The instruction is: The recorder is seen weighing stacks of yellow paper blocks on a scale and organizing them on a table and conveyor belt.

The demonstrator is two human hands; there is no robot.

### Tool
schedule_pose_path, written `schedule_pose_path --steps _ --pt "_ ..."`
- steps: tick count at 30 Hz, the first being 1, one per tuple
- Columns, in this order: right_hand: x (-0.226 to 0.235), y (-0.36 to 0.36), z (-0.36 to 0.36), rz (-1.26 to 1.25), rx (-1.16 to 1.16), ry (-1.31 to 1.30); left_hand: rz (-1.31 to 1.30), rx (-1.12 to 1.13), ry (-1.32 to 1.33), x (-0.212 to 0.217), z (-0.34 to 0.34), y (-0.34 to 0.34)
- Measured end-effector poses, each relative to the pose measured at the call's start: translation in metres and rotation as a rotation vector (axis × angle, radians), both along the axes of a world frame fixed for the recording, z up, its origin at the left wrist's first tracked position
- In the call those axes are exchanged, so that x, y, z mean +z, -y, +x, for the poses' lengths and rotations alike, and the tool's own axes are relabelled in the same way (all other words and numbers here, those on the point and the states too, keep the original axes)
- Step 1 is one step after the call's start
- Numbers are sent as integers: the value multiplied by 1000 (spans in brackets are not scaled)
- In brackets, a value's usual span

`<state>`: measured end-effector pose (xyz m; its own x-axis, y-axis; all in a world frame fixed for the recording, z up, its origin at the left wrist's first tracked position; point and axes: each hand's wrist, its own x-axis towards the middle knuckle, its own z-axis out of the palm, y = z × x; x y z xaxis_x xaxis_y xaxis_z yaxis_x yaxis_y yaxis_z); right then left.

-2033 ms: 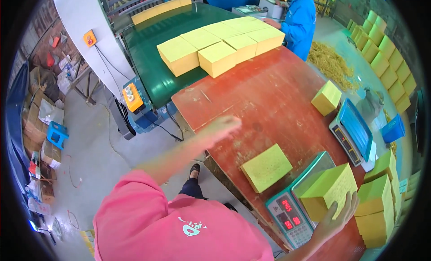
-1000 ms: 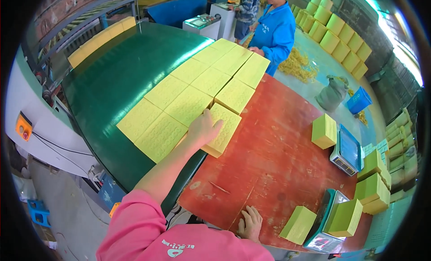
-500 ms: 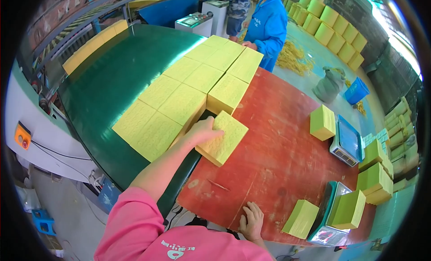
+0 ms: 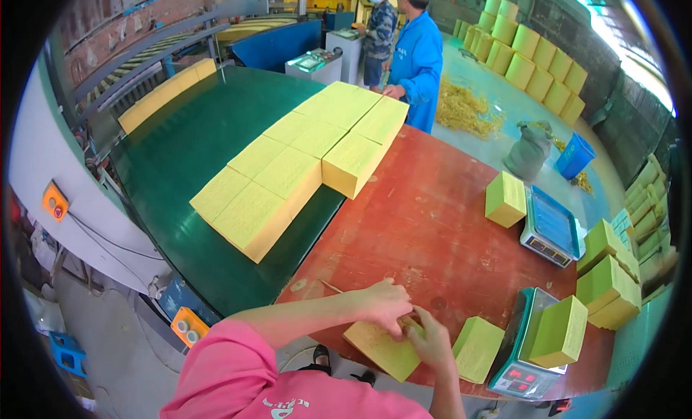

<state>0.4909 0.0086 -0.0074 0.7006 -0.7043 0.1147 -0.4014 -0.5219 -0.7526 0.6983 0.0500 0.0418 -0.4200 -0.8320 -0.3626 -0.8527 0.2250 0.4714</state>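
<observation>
A block of yellow paper [image 4: 382, 350] lies at the near edge of the red table, partly over the rim. My left hand [image 4: 384, 305] is on its far side, fingers bent down onto the top edge. My right hand [image 4: 431, 338] grips the same block at its far right corner, thumb and fingers closed together. The two hands nearly touch, and they hide that part of the block. Just right of it stands another yellow block [image 4: 478, 349], beside a scale [image 4: 520, 368] that carries a tilted yellow block [image 4: 561, 331].
Rows of yellow blocks [image 4: 288, 163] cover part of the green belt [image 4: 180, 159]. On the red table [image 4: 425, 224], a second scale [image 4: 551, 224] stands by a yellow block [image 4: 506, 198]; more blocks [image 4: 607, 282] are at the right. A person in blue [image 4: 422, 59] stands beyond.
My left hand has brought the block from the belt's edge to the table's near edge. My right hand has left the tabletop and closed on the block. The view has shifted slightly.
</observation>
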Motion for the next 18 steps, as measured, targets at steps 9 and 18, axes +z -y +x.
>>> schedule_pose_path --steps 9,18 --pt "-2 -9 -37 175 238 -133 -730 1344 -641 -72 -71 -148" --pt "-16 -28 -53 110 289 -116 -96 1734 -1470 -62 -173 -169"
